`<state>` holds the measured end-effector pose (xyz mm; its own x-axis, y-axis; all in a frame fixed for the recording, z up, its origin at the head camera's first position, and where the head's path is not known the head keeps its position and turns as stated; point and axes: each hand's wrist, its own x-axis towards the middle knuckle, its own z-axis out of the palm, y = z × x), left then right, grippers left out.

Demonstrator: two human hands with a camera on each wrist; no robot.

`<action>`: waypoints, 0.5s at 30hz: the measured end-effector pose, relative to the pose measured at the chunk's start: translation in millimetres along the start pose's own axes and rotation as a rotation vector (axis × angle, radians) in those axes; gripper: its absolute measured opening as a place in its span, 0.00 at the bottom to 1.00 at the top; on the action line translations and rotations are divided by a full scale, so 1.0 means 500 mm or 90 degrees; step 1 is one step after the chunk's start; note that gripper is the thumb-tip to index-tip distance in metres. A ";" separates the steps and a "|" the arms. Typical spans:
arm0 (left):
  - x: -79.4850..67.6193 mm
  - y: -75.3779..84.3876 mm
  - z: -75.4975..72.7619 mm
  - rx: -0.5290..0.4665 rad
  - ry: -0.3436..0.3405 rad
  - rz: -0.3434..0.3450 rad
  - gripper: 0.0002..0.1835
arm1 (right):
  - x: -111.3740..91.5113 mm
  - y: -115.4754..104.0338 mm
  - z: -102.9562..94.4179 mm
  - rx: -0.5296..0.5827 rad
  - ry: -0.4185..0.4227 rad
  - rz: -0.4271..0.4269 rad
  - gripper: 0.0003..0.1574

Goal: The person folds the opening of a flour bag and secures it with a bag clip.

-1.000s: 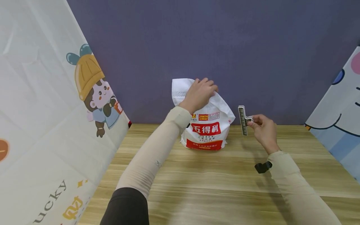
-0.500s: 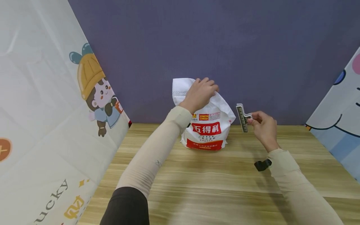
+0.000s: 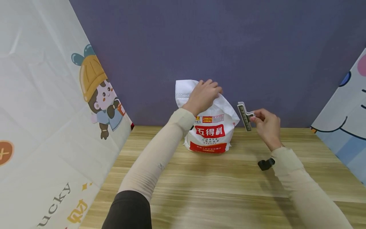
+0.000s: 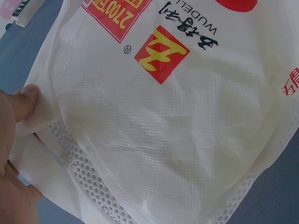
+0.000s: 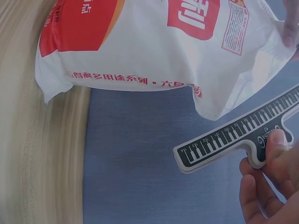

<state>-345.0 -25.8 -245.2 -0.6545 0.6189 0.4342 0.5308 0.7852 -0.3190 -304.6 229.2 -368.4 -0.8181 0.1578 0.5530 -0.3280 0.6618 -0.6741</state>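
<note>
A white flour bag [image 3: 210,136] with red printing stands upright on the wooden table, its top folded over. My left hand [image 3: 203,95] grips the folded top edge; in the left wrist view the thumb presses the white fabric [image 4: 140,126] at the fold. To the right of the bag, my right hand [image 3: 267,127] pinches a clip [image 3: 244,117] by its handle, thumb on one side and fingers on the other. The clip [image 5: 233,133] has a long bar printed with piano keys. It is held in the air, tilted, apart from the bag, and its jaws look closed.
Behind the bag rises a dark blue-grey wall [image 3: 228,41]. A white cartoon-printed sheet [image 3: 43,111] borders the left, and another printed panel [image 3: 346,105] stands on the right. The wooden table [image 3: 217,190] spreads in front of the bag.
My right hand has lifted the clip slightly and moved it a little left toward the bag, tilting its top leftward. The left hand and bag have stayed in place.
</note>
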 end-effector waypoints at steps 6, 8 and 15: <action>0.006 -0.002 0.003 -0.001 -0.002 -0.003 0.13 | 0.019 -0.008 0.001 0.005 -0.002 -0.002 0.08; 0.008 -0.002 0.004 -0.001 -0.004 -0.005 0.13 | 0.025 -0.010 0.002 0.006 -0.008 -0.003 0.08; 0.016 -0.004 0.008 0.002 -0.005 -0.012 0.13 | 0.047 -0.014 0.008 0.005 -0.002 -0.023 0.08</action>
<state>-353.4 -22.3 -244.6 -0.6686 0.6046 0.4329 0.5173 0.7964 -0.3133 -323.2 225.2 -352.7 -0.8074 0.1317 0.5750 -0.3609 0.6608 -0.6581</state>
